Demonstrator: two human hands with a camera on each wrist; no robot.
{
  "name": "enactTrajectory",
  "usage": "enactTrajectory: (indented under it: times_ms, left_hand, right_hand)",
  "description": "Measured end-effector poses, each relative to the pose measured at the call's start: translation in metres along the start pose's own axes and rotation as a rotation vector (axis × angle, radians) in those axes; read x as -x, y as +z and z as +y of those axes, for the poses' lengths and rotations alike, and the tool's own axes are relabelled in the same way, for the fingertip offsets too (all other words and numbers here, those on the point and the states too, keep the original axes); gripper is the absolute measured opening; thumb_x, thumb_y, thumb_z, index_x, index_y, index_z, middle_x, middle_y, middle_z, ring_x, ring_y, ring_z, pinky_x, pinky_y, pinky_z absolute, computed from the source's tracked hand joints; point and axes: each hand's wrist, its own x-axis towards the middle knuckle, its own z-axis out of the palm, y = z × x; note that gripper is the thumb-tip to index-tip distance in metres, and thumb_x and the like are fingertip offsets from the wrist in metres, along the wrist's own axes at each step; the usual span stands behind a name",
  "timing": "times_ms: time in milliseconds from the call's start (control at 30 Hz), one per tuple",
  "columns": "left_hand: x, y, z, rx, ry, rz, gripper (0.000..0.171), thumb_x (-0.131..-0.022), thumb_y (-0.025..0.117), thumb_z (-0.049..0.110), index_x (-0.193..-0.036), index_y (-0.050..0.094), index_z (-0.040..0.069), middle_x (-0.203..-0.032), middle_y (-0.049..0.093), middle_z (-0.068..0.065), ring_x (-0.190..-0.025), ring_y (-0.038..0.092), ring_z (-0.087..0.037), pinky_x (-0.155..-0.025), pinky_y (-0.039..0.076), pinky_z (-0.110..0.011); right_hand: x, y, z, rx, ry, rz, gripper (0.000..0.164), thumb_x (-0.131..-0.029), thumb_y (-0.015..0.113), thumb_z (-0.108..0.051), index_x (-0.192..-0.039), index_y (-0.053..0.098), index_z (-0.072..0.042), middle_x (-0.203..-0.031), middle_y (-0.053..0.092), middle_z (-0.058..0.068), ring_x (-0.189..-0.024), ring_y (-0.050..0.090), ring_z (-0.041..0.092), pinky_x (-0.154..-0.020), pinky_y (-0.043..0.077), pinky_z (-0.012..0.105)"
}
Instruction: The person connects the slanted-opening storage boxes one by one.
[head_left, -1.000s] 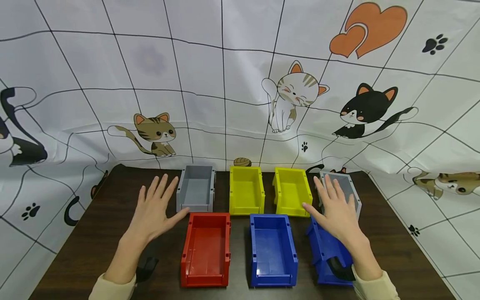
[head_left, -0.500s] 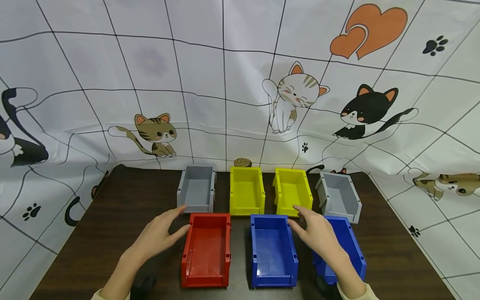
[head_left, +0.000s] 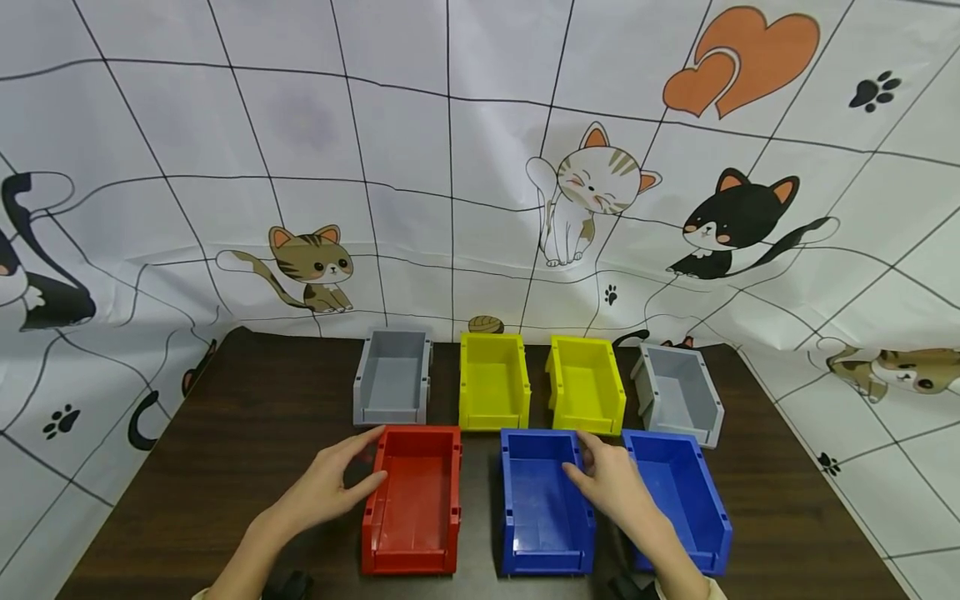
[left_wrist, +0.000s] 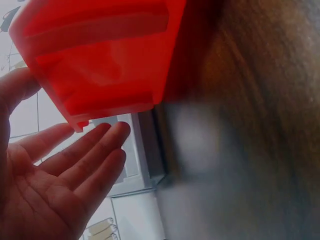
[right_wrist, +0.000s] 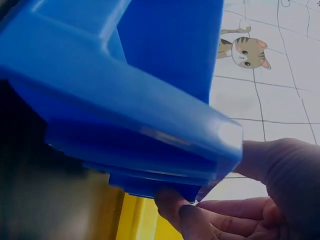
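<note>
A red plastic bin (head_left: 412,500) stands at the front of the table. My left hand (head_left: 321,490) is at its left wall, thumb over the rim and fingers outside. In the left wrist view those fingers (left_wrist: 90,160) stretch out straight beside the red wall. To the right is a blue bin (head_left: 542,500). My right hand (head_left: 613,483) straddles its right wall, thumb on the inner side. The right wrist view shows bent fingers (right_wrist: 192,220) against the outside of the blue wall; the thumb tip is hidden behind the rim.
A second blue bin (head_left: 678,500) sits just right of my right hand, partly behind the forearm. Along the back stand two yellow bins (head_left: 495,383) and two grey bins (head_left: 392,379). Behind the dark wooden table (head_left: 247,400) hangs a white cat-print sheet (head_left: 420,167).
Both hands came down from spread above the table. The left moved to the red bin's left wall, the right leftward to the middle blue bin's right wall. The right blue bin shows more now.
</note>
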Motion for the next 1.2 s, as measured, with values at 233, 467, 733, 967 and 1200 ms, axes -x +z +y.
enactTrajectory:
  times_ms: [233, 467, 733, 967, 1200]
  left_hand:
    - [0.002, 0.003, -0.005, 0.081, 0.029, 0.018, 0.057, -0.086, 0.068, 0.015, -0.134, 0.045, -0.005, -0.116, 0.062, -0.013, -0.088, 0.062, -0.012, -0.078, 0.054, -0.04]
    - [0.002, 0.004, -0.008, 0.155, 0.006, 0.011, 0.058, -0.086, 0.068, 0.015, -0.136, 0.044, -0.003, -0.116, 0.062, -0.016, -0.089, 0.063, -0.017, -0.079, 0.054, -0.039]
    - [0.003, 0.004, -0.008, 0.176, -0.01, 0.011, 0.059, -0.086, 0.068, 0.014, -0.137, 0.043, -0.002, -0.115, 0.062, -0.018, -0.089, 0.062, -0.015, -0.079, 0.054, -0.039]
    - [0.004, 0.005, -0.009, 0.169, -0.017, 0.009, 0.059, -0.087, 0.067, 0.015, -0.137, 0.043, -0.003, -0.118, 0.06, -0.019, -0.09, 0.062, -0.017, -0.079, 0.054, -0.038]
    - [0.003, 0.005, -0.01, 0.162, -0.019, 0.002, 0.059, -0.086, 0.067, 0.014, -0.137, 0.043, -0.004, -0.118, 0.06, -0.019, -0.089, 0.063, -0.017, -0.079, 0.054, -0.038]
  right_hand:
    - [0.0, 0.004, 0.001, -0.08, -0.018, 0.016, 0.044, -0.077, 0.067, 0.002, -0.117, 0.055, 0.015, -0.054, 0.039, -0.003, -0.044, 0.032, 0.007, -0.042, 0.029, 0.021]
    - [-0.002, 0.001, 0.0, -0.202, 0.019, -0.001, 0.044, -0.078, 0.063, 0.005, -0.121, 0.055, 0.014, -0.056, 0.042, -0.004, -0.041, 0.029, 0.005, -0.042, 0.029, 0.019]
    - [-0.005, -0.007, -0.015, -0.306, -0.018, -0.012, 0.045, -0.081, 0.063, 0.003, -0.124, 0.053, 0.012, -0.062, 0.053, -0.001, -0.042, 0.035, 0.005, -0.042, 0.032, 0.019]
    - [-0.009, -0.01, -0.028, -0.344, -0.048, -0.009, 0.045, -0.081, 0.062, 0.004, -0.124, 0.053, 0.012, -0.062, 0.052, 0.0, -0.042, 0.034, 0.004, -0.042, 0.029, 0.018]
    - [-0.012, -0.01, -0.035, -0.376, -0.058, -0.031, 0.045, -0.082, 0.062, 0.004, -0.125, 0.052, 0.012, -0.06, 0.05, -0.001, -0.041, 0.031, 0.002, -0.042, 0.028, 0.019]
